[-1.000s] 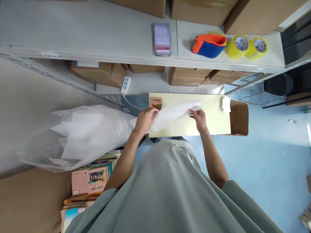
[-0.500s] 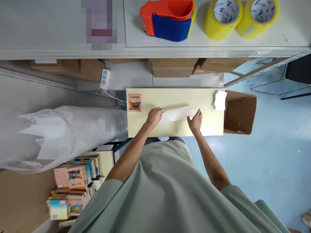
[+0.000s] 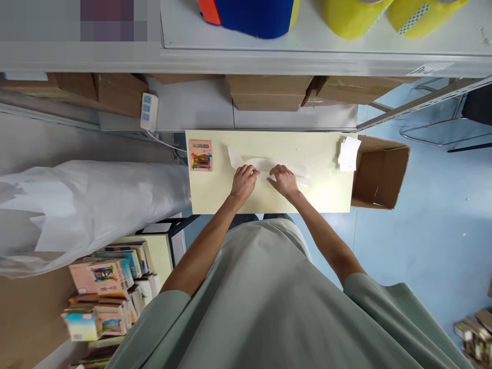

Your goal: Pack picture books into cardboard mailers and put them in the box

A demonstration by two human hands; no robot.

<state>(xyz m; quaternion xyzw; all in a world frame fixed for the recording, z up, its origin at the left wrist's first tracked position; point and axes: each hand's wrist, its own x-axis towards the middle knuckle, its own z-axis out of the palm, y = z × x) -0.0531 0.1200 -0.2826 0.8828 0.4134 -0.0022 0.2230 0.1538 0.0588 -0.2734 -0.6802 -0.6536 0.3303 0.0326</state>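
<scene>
A thin, whitish, partly see-through sheet lies in a long strip across the middle of the pale yellow table. One end of it sticks up past my left hand, whose fingers are pinched closed on its near edge. Close by on the right, my right hand has its fingers curled down onto the same sheet, thumb near the fingertips. A small pink book with a colourful cover picture lies flat at the table's left end, touched by neither hand.
White paper slips lie at the table's right edge, beside an open cardboard box. A big bag of white sheets stands left, above stacked books. Yellow tape rolls, a blue tape dispenser and a power strip are beyond.
My right hand has moved left from the sheet's right end and its fingers have curled in, close to my left hand. The sheet's left end now sticks up. The view has shifted slightly.
</scene>
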